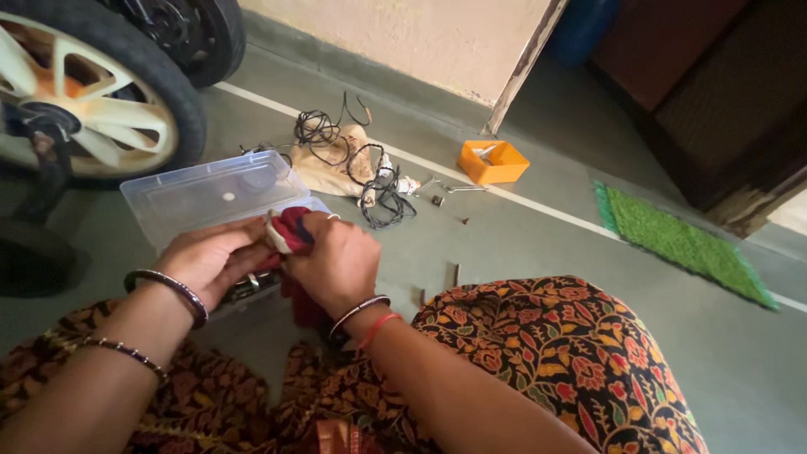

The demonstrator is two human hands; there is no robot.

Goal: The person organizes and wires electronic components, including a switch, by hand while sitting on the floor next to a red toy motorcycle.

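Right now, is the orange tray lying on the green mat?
No, the orange tray sits on the bare floor, apart from the green mat.

Soft, even daylight fills the scene, brightest on the pale wall (437,38) at the top and strongest at the far right edge, where a sliver blows out white. The floor (538,244) reads mid-grey with only faint, diffuse shadows. Dim under the wheel (92,92) on the left, and the upper right corner sinks dark. A mild sheen sits on the clear plastic box (210,193). Wide-angle stretch bends the edges; near forearms look slightly soft.
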